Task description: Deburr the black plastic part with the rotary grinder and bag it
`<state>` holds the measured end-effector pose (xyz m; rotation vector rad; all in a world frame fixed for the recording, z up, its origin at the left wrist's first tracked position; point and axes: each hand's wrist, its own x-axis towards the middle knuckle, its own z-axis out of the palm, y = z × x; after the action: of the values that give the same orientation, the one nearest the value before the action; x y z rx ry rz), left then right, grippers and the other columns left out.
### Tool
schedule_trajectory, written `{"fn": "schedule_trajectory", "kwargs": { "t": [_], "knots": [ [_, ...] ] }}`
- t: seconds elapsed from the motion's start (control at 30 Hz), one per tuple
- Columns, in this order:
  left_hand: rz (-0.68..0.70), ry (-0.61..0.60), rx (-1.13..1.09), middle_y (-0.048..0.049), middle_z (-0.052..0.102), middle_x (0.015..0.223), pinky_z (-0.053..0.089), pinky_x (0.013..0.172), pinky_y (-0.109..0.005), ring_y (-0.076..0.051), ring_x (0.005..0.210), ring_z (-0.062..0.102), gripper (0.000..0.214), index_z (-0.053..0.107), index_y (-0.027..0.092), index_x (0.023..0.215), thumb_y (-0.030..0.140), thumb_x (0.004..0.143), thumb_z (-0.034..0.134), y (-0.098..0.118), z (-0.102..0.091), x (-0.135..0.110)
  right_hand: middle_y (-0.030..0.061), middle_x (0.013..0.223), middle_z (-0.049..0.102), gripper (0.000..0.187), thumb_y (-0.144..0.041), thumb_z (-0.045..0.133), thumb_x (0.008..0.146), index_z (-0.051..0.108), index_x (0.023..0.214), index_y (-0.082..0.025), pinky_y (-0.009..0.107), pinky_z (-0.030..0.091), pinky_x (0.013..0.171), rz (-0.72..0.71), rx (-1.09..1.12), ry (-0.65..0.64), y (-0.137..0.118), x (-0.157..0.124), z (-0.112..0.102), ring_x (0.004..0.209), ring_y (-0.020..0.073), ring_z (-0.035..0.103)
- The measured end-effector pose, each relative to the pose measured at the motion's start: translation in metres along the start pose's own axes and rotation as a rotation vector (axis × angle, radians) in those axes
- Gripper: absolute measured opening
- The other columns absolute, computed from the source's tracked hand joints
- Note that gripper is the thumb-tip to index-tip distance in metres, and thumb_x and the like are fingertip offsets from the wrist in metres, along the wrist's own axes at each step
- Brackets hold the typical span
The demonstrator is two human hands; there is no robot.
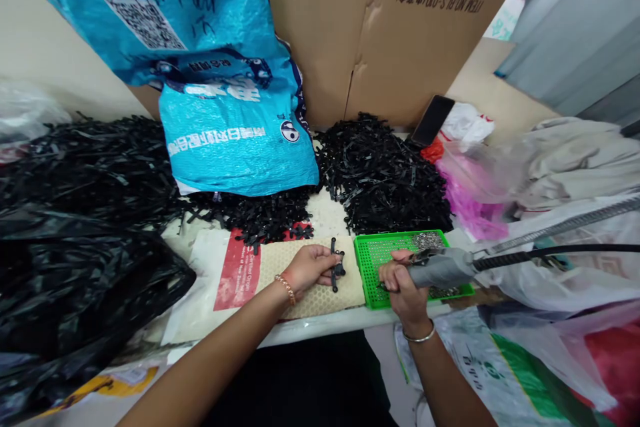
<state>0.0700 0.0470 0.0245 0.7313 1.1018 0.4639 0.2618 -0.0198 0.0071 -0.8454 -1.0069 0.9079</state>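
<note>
My left hand (309, 268) pinches a slim black plastic part (335, 280) with small round ends against a beige dimpled pad (313, 303). Fingers of my right hand (407, 290) are wrapped around a grey corded electric screwdriver (445, 269), held tilted over a green perforated tray (369, 293). The tool's tip is mostly hidden by the fingers. Small silvery pieces, apparently screws (429, 239), lie heaped at the tray's far end, with more at its near right side. A gap separates the screwdriver from the black part.
Piles of black plastic parts (385, 173) lie behind the tray and at left (90, 170). A blue sack (240, 140) stands between them, before a large cardboard box (325, 33). A black bag (75, 287) sits left, a phone (434, 120) behind. The tool's cable (550, 252) runs right.
</note>
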Motion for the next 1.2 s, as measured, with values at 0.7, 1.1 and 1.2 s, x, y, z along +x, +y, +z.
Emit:
{"fn": "schedule_trajectory", "kwargs": {
  "t": [0.7,1.1,1.2],
  "knots": [
    [0.008,-0.009,0.001,-0.012,0.068,0.082,0.053,0.056,-0.02,-0.014,0.064,0.064,0.013,0.055,0.009,0.083,0.015,0.093,0.061,-0.0017,-0.0006,0.0004,-0.0075,0.054,0.034,0.021,-0.039,0.067,0.094,0.059,0.104,-0.023,0.026,0.036,0.051,0.036,-0.015,0.004,-0.0015,-0.0016,-0.0007,0.044,0.0132,0.031],
    [-0.002,-0.006,0.004,-0.0124,0.068,0.082,0.053,0.055,-0.02,-0.014,0.064,0.065,0.013,0.054,0.009,0.084,0.015,0.094,0.061,0.0007,-0.0002,0.0019,-0.0069,0.056,0.037,0.016,-0.034,0.065,0.099,0.057,0.106,-0.022,0.027,0.035,0.05,-0.019,-0.004,-0.05,0.0006,-0.0034,-0.0022,0.045,0.0144,0.034],
    [-0.007,-0.002,0.0,-0.0126,0.068,0.083,0.053,0.055,-0.02,-0.015,0.064,0.065,0.014,0.055,0.009,0.084,0.016,0.093,0.063,0.0,-0.0003,0.0034,-0.006,0.057,0.039,0.013,-0.033,0.064,0.1,0.057,0.105,-0.023,0.027,0.035,0.05,-0.016,-0.018,-0.084,0.0028,-0.0068,-0.0041,0.046,0.015,0.036]
  ]
}}
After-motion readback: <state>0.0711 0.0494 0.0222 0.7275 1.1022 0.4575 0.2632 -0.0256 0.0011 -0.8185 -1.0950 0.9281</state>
